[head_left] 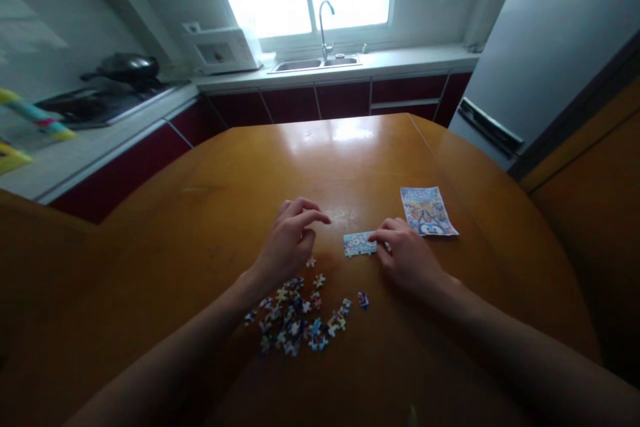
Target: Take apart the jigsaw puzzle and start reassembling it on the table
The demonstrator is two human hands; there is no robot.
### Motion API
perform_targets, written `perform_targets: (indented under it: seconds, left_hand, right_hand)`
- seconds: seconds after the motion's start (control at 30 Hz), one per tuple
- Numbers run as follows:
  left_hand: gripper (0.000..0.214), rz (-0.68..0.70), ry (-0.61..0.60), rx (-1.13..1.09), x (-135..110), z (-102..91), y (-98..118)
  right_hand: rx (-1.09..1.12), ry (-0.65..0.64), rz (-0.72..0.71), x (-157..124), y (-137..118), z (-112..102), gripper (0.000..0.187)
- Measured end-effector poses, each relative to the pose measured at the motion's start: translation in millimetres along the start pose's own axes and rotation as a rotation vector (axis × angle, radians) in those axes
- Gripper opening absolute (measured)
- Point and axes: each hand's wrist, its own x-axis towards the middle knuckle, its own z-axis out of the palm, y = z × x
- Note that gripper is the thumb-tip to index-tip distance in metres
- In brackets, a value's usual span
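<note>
On the round wooden table (pixel 210 213) lies a short strip of joined puzzle pieces (pixel 359 244). My right hand (pixel 407 255) rests on the table with its fingertips pressed on the strip's right end, fingers curled. My left hand (pixel 293 237) hovers just left of the strip, fingers bent and held together, index finger pointing toward the strip; whether it holds a piece I cannot make out. A heap of several loose puzzle pieces (pixel 300 317) lies beneath my left wrist. One single piece (pixel 363 299) lies apart to the right of the heap.
A printed picture sheet (pixel 428 211) lies flat beyond my right hand. Behind the table runs a counter with a sink and tap (pixel 324 47), a microwave (pixel 221 51) and a wok on a stove (pixel 127 69). A grey fridge (pixel 540 53) stands at the right.
</note>
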Motion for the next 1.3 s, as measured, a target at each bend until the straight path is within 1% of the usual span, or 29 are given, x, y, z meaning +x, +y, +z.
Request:
perform_targets:
  seconds: [0.13, 0.23, 0.33, 0.43, 0.5, 0.57, 0.63, 0.77, 0.87, 1.1, 1.2, 1.3]
  left_hand:
    - [0.043, -0.091, 0.068, -0.026, 4.4, -31.9, -0.8]
    - [0.037, -0.138, 0.106, -0.030, -7.0, -44.4, -7.6]
    - [0.028, -0.153, 0.094, -0.024, -32.5, -43.0, -20.3]
    - [0.023, -0.165, 0.030, -0.022, -63.2, -37.9, -34.1]
    - [0.022, -0.138, 0.002, -0.001, -80.4, -38.1, -42.4]
    - [0.021, -0.108, -0.008, 0.025, -92.6, -41.5, -50.2]
    - [0.021, -0.099, -0.014, 0.045, -99.6, -46.2, -57.0]
    - [0.020, -0.082, -0.046, 0.050, -103.1, -51.2, -64.4]
    - [0.020, -0.046, -0.060, 0.035, -102.1, -48.9, -62.0]
    - [0.023, 0.006, 0.026, -0.043, -103.5, -36.5, -46.7]
    - [0.024, 0.039, 0.018, -0.038, -104.9, -37.7, -49.4]
    - [0.029, 0.028, 0.032, 0.017, -107.0, -43.9, -57.9]
  right_hand:
    - [0.026, 0.050, -0.002, 2.3, 7.4, -1.0, 0.019]
    - [0.031, 0.082, -0.007, 3.7, 11.2, -2.4, 0.019]
    - [0.036, 0.102, -0.027, 4.3, 12.5, -3.5, 0.019]
    - [0.046, 0.102, -0.041, 3.1, 10.3, -2.9, 0.019]
    - [0.066, 0.086, -0.057, 1.2, 7.8, -1.4, 0.019]
    - [0.090, 0.070, -0.077, -1.0, 5.5, 0.7, 0.020]
    - [0.102, 0.055, -0.095, -3.0, 4.4, 2.9, 0.021]
    - [0.089, 0.031, -0.109, -4.9, 5.0, 5.9, 0.021]
    - [0.086, 0.024, -0.109, -5.2, 4.5, 6.1, 0.020]
    - [0.094, -0.028, -0.129, -8.3, -2.5, 6.8, 0.021]
    - [0.093, -0.053, -0.153, -10.3, -5.9, 7.4, 0.021]
    - [0.097, -0.063, -0.162, -11.5, -7.3, 7.8, 0.021]
